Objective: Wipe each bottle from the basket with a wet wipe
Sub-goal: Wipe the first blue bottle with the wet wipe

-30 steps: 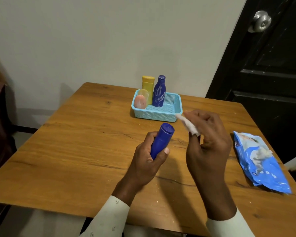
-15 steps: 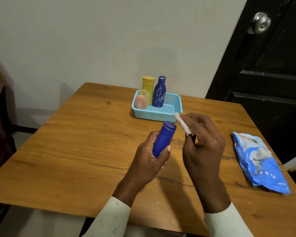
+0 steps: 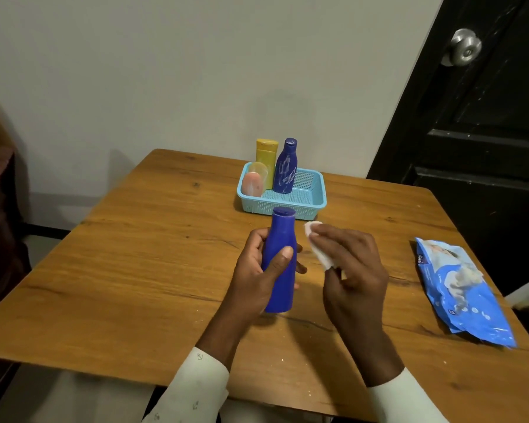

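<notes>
Left hand (image 3: 261, 270) grips the blue bottle (image 3: 280, 261) upright above the table (image 3: 135, 270), fingers wrapped round its middle, thumb on the front. Right hand (image 3: 353, 270) pinches a folded wet wipe (image 3: 316, 244) just beside the bottle's neck, not clearly touching it. Basket (image 3: 313, 193) further back holds 3 more: yellow bottle (image 3: 266, 154), dark blue bottle (image 3: 284, 169), pink bottle (image 3: 252, 184). Wipe pack (image 3: 461, 288) lies well to the right. Step looks like wiping the held bottle: best to press the wipe flat on the neck, stroke down, and rotate the bottle with the left hand so covered areas get reached. Cap top too.
</notes>
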